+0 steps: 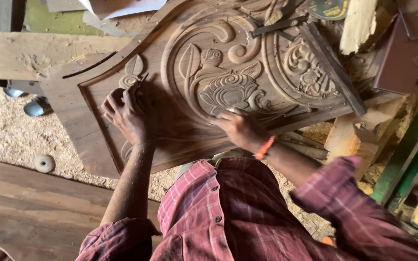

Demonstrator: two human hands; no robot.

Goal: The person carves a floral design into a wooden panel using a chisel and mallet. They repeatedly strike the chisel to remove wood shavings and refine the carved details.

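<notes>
Left hand point(127, 112) grips a thin carving tool point(141, 79) against a carved wooden panel point(180, 92); right hand point(238, 126) rests on the same panel.

Fingers of the left hand close around the tool, whose tip meets the panel just below a small leaf motif point(132, 71) near its left border. The right hand lies with its fingers bent, partly blurred, at the near edge of the oval frame, just right of the carved lotus flower point(228, 92); whether it holds anything I cannot tell. An orange wristband point(264, 147) circles that wrist. Sawdust point(10, 130) covers the floor to the left, where a small round wheel point(44, 163) lies.
</notes>
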